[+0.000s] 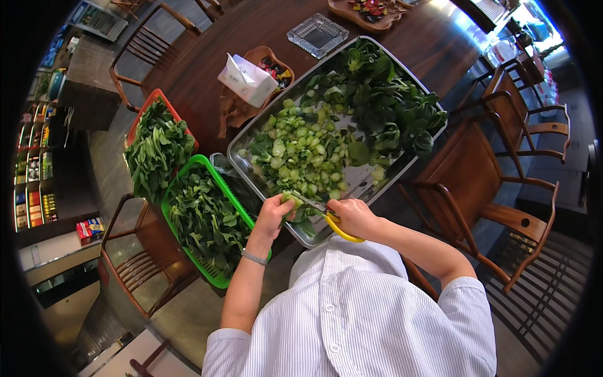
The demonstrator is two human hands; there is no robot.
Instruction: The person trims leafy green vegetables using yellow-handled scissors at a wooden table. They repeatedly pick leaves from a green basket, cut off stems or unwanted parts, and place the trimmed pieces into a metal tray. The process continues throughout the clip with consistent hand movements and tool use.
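Note:
Over the near edge of a large metal tray, my left hand grips a leafy green vegetable by its pale base. My right hand holds scissors with yellow handles, their blades meeting that base. Cut pale-green vegetable bases lie heaped in the tray's left and middle part. Whole dark-green heads fill its far and right side. To my left stands a green plastic basket of loose leaves.
A red basket heaped with leaves sits beyond the green one. On the wooden table are a tissue pack, a wooden dish of wrapped sweets, a glass ashtray and another sweets tray. Wooden chairs flank the table.

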